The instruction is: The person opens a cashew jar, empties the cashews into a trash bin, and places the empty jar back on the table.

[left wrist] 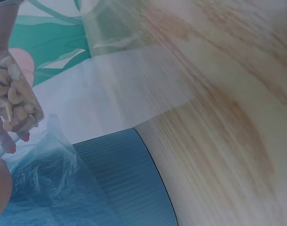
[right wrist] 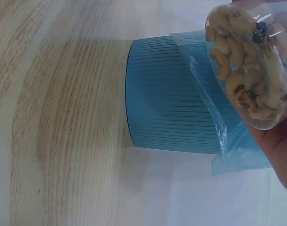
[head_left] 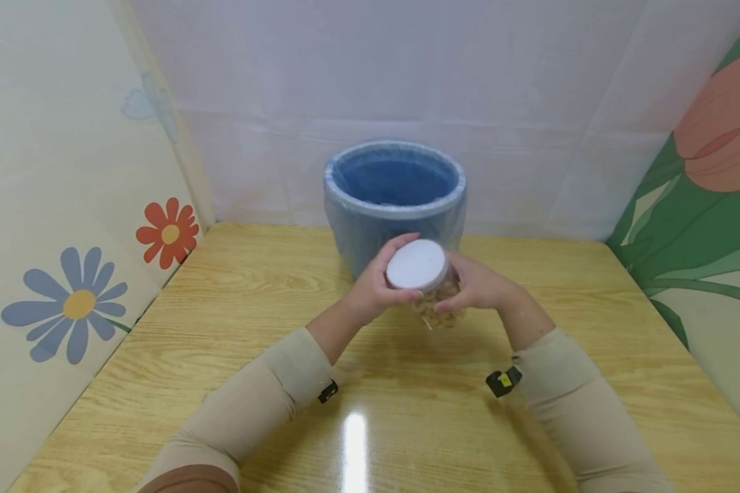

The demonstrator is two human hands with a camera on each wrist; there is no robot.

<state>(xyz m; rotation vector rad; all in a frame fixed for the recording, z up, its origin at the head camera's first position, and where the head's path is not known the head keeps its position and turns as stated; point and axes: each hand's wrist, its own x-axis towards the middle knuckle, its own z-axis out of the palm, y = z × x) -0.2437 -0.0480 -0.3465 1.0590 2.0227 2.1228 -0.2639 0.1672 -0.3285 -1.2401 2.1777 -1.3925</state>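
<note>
A clear plastic jar [head_left: 430, 309] of cashews with a white lid [head_left: 416, 264] is held tilted in front of the bin, above the table. My left hand [head_left: 375, 284] grips around the lid, thumb and fingers on its rim. My right hand [head_left: 482, 282] holds the jar's body from the right side. In the right wrist view the jar's bottom [right wrist: 247, 70] faces the camera, and some cashews show dark spots. The left wrist view catches the cashews [left wrist: 15, 96] through the jar's wall at its left edge.
Behind the jar stands a blue waste bin [head_left: 360, 236], lined with a thin clear-blue plastic bag [right wrist: 218, 132] folded over its rim. The wooden table [head_left: 271, 287] reaches a white cloth backdrop [head_left: 271, 157]. Side panels carry printed flowers [head_left: 79, 304].
</note>
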